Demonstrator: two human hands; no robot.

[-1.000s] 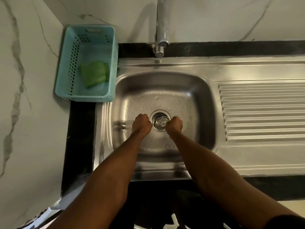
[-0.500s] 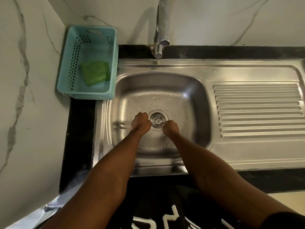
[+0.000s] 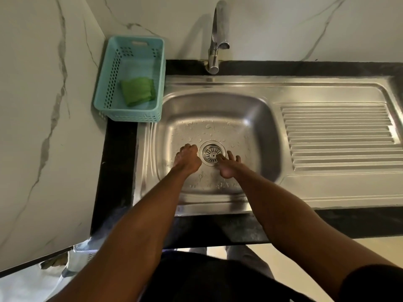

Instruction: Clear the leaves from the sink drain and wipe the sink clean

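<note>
Now right hand [image 3: 229, 165] spread, fingertips on drain strainer [image 3: 212, 153] at frame centre; left hand [image 3: 187, 159] curled, contents unseen. No leaves visible. Strainer could be dislodged if pressed off-centre.

A single head-worn camera looks steeply down, facing the back wall, from above the front edge of the counter [image 3: 117, 171]. The sink [image 3: 218, 114] fills mid-frame at arm's reach. Wide-angle bending probably curves the wall at the left edge.
</note>
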